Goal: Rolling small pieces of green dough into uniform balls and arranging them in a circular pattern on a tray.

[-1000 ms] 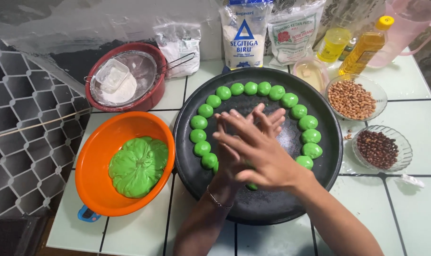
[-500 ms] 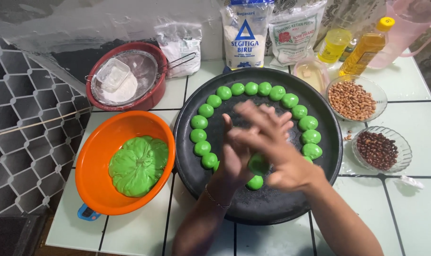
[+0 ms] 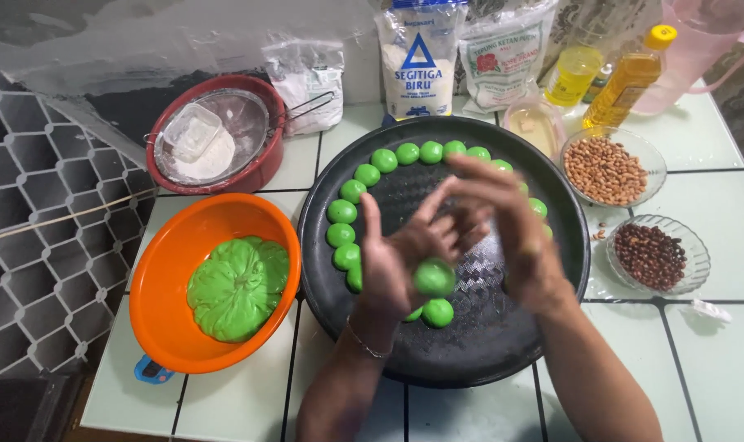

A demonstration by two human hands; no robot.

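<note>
A green dough ball (image 3: 434, 277) is seen resting on the open palm of the left hand (image 3: 400, 262), near the heel of the palm and not enclosed by the fingers, which are spread and pointed away. The right hand (image 3: 511, 229) is held just beside it on the right, open and blurred, with nothing gripped; it appears lifted slightly off the ball rather than pressed on it.

Both hands are held above the round black tray (image 3: 503, 360). Just beneath the left wrist, one finished ball (image 3: 438, 312) is laid on the tray, and a curved row of finished balls (image 3: 372, 175) is set along the left and far rim, continuing round to the right behind the hands. The near and right parts of the rim are not yet filled.

To the left, a large lump of green dough (image 3: 237, 286) is left in the orange bowl (image 3: 163, 323), so much shaping seems to remain. Farther off, a red bowl with a sieve of flour (image 3: 212, 143), two glass dishes of peanuts (image 3: 605, 169) and dark beans (image 3: 650, 255), flour bags (image 3: 421, 61) and oil bottles (image 3: 630, 78) are arranged.
</note>
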